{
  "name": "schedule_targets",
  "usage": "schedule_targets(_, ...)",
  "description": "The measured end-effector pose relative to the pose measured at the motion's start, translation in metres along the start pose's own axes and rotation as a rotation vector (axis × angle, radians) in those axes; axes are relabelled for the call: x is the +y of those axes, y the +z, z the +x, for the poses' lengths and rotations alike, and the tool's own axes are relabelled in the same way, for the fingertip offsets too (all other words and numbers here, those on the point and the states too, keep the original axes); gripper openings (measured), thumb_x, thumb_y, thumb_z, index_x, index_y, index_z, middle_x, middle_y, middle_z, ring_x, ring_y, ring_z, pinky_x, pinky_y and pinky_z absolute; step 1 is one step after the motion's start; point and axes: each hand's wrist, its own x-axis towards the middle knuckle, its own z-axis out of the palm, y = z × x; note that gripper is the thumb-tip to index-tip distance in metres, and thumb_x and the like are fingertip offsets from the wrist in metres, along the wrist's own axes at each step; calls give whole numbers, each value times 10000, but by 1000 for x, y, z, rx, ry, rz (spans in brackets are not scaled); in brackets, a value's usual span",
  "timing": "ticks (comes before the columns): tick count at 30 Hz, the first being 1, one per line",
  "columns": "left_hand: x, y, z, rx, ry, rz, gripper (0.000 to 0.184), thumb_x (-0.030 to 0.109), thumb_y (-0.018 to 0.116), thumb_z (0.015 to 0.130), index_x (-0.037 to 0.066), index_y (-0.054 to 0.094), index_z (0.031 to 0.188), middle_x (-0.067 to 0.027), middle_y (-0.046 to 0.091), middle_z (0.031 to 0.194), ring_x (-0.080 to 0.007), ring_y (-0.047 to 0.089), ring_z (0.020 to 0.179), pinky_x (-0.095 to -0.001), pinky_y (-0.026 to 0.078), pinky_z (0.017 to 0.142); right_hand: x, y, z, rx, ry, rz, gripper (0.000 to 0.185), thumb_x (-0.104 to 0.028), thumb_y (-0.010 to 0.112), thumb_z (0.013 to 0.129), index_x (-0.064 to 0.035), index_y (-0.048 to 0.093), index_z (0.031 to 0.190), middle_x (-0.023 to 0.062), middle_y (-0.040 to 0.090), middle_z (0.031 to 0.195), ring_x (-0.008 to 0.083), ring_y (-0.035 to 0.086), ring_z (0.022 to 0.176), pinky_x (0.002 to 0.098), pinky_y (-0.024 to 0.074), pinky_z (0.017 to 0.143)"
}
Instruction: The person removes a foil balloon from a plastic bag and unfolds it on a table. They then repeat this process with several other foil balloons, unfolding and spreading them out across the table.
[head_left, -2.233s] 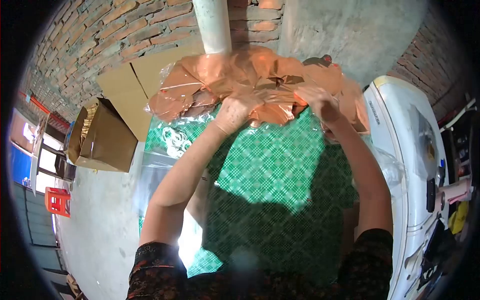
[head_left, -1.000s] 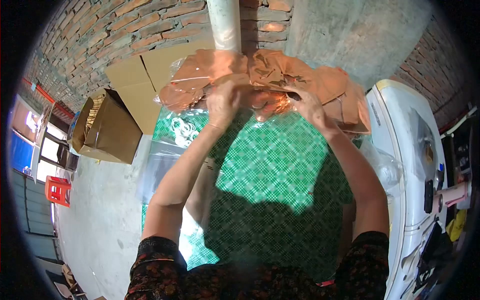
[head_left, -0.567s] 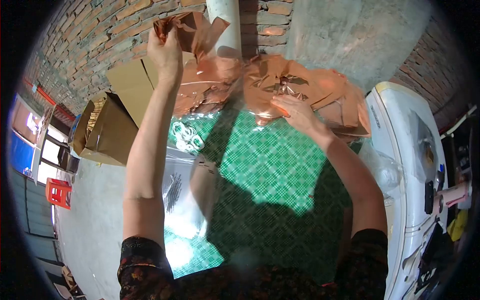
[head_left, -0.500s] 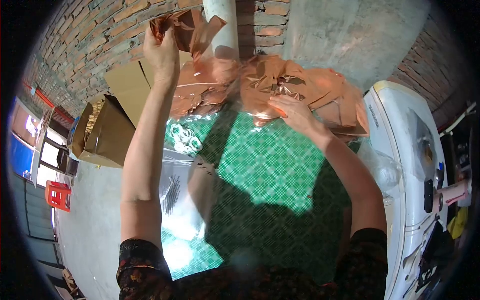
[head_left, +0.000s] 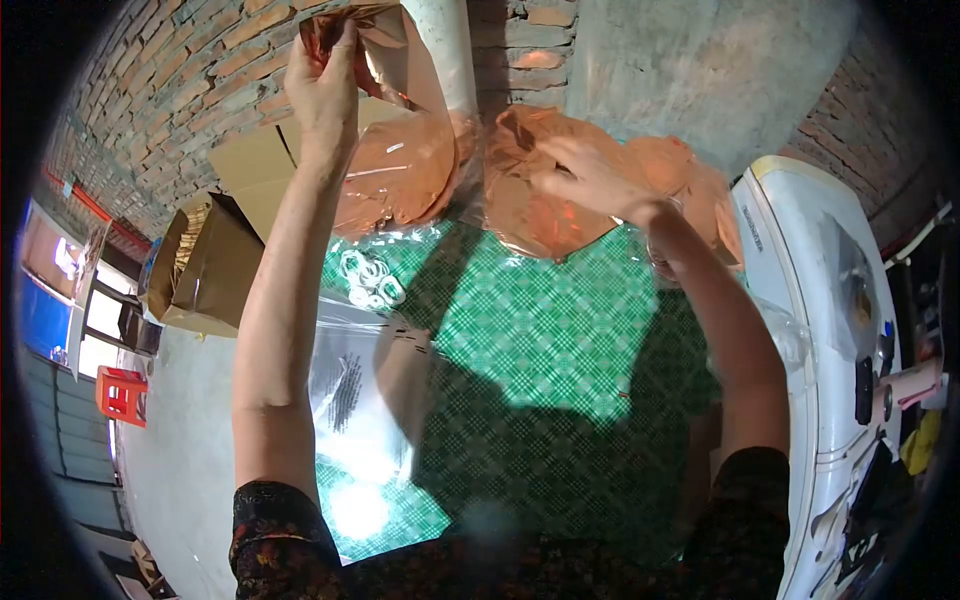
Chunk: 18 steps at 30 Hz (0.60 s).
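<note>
Raised at the upper left, my left hand [head_left: 325, 90] grips a bunched translucent orange-brown film [head_left: 405, 50], which hangs down toward the table. My right hand [head_left: 585, 180], blurred by motion, is over a heap of orange film [head_left: 550, 225] in clear plastic at the far edge; whether its fingers hold film cannot be made out. More orange film [head_left: 395, 175] lies below my left hand. White rings [head_left: 370, 280] in a cluster rest on the green checked tablecloth [head_left: 540, 320]. A clear printed plastic bag [head_left: 350, 385] lies nearer, at the left.
An open cardboard box [head_left: 210, 280] stands on the floor at left, with a cardboard sheet [head_left: 250, 170] behind it. Farther left is a red stool [head_left: 122, 396]. A white appliance [head_left: 815, 260] borders the table's right side. A white pipe [head_left: 445, 50] rises by the brick wall.
My left hand has moved from the heap up and left, lifting film with it. My right hand has moved slightly up over the heap. The printed bag at left has come into fuller view.
</note>
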Motion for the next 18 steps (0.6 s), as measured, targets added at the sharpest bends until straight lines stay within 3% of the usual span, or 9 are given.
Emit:
schedule_targets(2,7,7,-3,-17,-18,8,220,153,637,978,46,627,1169,-8,675,996,-86,608,857,-240,484,695,-15,3,18,125,137,84,797,-569,489,930,-20,358,1494,193,270,1580,391,169,1484,617,186,1167)
schedule_targets(5,15,27,-6,-58,-50,-3,235,183,642,977,43,629,1167,-14,676,965,-79,607,774,-242,483,599,-8,41,50,122,232,-195,801,-553,475,921,-25,341,1509,182,246,1593,397,115,1495,695,159,1134)
schedule_targets(7,18,31,-5,-92,-145,-4,243,192,641,977,37,629,1165,-20,677,964,-77,602,724,-248,478,538,-14,72,49,-119,306,-363,653,-481,480,905,-72,530,1410,156,313,1567,375,117,1496,742,92,1117)
schedule_targets(9,15,31,-1,-138,-231,-8,233,197,643,975,38,640,1146,-16,668,922,-85,600,687,-266,477,481,-1,91,57,-24,298,-351,638,-481,507,886,-43,581,1344,158,385,1527,379,137,1489,744,66,1116)
schedule_targets(11,26,30,2,-242,-352,87,232,206,651,971,38,650,1130,-10,660,916,-88,592,669,-282,488,521,1,86,60,-82,328,-309,642,-481,525,873,-27,594,1321,171,438,1492,381,138,1488,735,54,1121)
schedule_targets(12,20,23,4,-320,-381,72,265,218,677,957,33,654,1145,-17,673,935,-81,612,724,-278,509,613,4,80,59,-145,358,-280,648,-482,533,869,-21,591,1320,181,460,1475,382,134,1488,728,52,1126)
schedule_targets(15,27,32,0,-309,-254,61,312,232,708,937,28,654,1167,-30,692,975,-83,637,814,-263,519,705,-3,55,50,89,293,1,649,-504,558,848,-8,613,1262,219,457,1461,417,226,1447,614,127,1181)
schedule_targets(17,43,37,1,-422,-289,108,357,257,740,912,23,663,1171,-40,705,1019,-97,648,888,-235,509,772,-36,14,30,180,178,386,409,-213,605,888,17,626,1225,139,638,1192,227,558,1178,372,447,993)
schedule_targets(18,49,39,1,-460,-309,112,359,262,743,910,21,667,1164,-40,705,1024,-101,650,889,-235,510,772,-50,7,15,296,79,637,401,-184,609,903,11,605,1254,116,637,1192,195,563,1154,355,456,979)
